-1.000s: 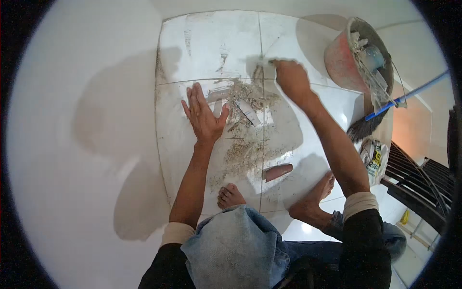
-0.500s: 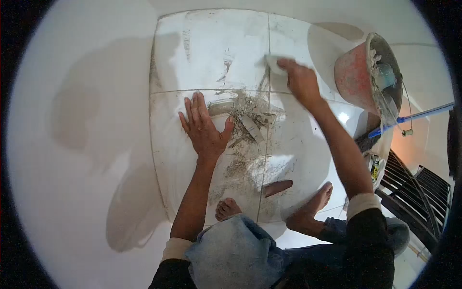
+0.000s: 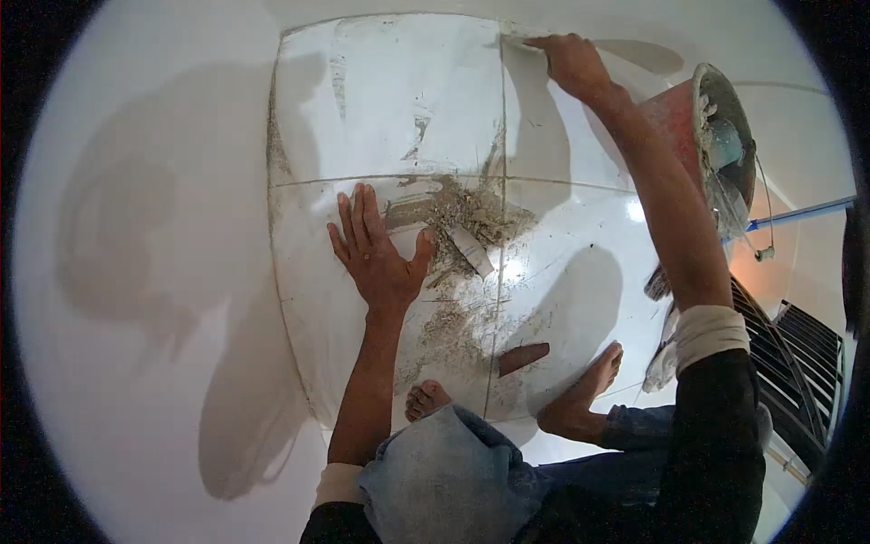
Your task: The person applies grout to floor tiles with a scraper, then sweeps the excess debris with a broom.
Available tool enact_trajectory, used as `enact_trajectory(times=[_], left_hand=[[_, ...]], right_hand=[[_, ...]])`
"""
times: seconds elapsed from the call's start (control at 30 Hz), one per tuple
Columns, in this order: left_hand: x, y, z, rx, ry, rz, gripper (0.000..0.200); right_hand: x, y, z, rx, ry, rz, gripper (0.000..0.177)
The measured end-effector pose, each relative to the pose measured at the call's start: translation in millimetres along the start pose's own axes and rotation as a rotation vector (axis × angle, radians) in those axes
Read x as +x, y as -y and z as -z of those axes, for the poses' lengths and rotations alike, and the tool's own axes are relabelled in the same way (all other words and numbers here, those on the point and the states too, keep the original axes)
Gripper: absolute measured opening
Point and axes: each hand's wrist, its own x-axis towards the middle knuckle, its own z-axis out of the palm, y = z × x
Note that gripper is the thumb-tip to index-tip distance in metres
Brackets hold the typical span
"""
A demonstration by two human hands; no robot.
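My left hand (image 3: 381,258) lies with spread fingers on the white tiled floor (image 3: 349,299), just below a horizontal joint. Beside its thumb is a heap of grey crumbled debris (image 3: 471,208), with a pale flat shard (image 3: 469,250) lying on the heap's lower edge. My right hand (image 3: 578,68) reaches to the far edge of the tiles, fingers closed on a thin pale flat piece (image 3: 515,41). That piece meets the upper end of the vertical tile joint (image 3: 503,100); most of it is hidden by the fingers.
A red bucket (image 3: 672,118), crusted with grey and holding plastic, stands right of my right forearm. Behind it extends a blue handle (image 3: 797,214). A black railing (image 3: 788,363) is at the right. A dark reddish-brown flat piece (image 3: 524,359) lies between my feet.
My right hand has moved up along the vertical joint to the far tile edge, with the flat piece in it. My left hand stays spread on the floor, slightly shifted in view.
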Motion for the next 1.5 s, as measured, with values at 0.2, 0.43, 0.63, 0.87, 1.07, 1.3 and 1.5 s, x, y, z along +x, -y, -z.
enact_trajectory(times=[0.2, 0.43, 0.63, 0.87, 1.07, 1.3, 1.5], left_hand=[[2, -5, 4, 0.006, 0.003, 0.017, 0.089], [-3, 0, 1, -0.021, -0.009, 0.003, 0.087], [1, -9, 5, 0.006, -0.001, -0.001, 0.085], [3, -8, 3, -0.005, 0.0, -0.01, 0.082], [-4, -7, 1, 0.027, -0.026, -0.054, 0.079], [-5, -8, 0, 0.022, -0.029, -0.059, 0.078], [-5, -1, -4, 0.027, -0.058, -0.066, 0.086]], right_hand=[[-104, 43, 3, 0.219, -0.139, 0.127, 0.045], [-60, 30, -5, 0.022, 0.009, -0.045, 0.046], [-157, 35, -4, 0.115, -0.075, -0.256, 0.043], [-173, 40, -9, -0.029, -0.011, -0.367, 0.041], [-164, -9, -17, 0.028, -0.366, -0.305, 0.023], [-190, 40, -27, -0.099, -0.233, -0.284, 0.016], [-130, 27, -18, -0.041, -0.135, -0.284, 0.024]])
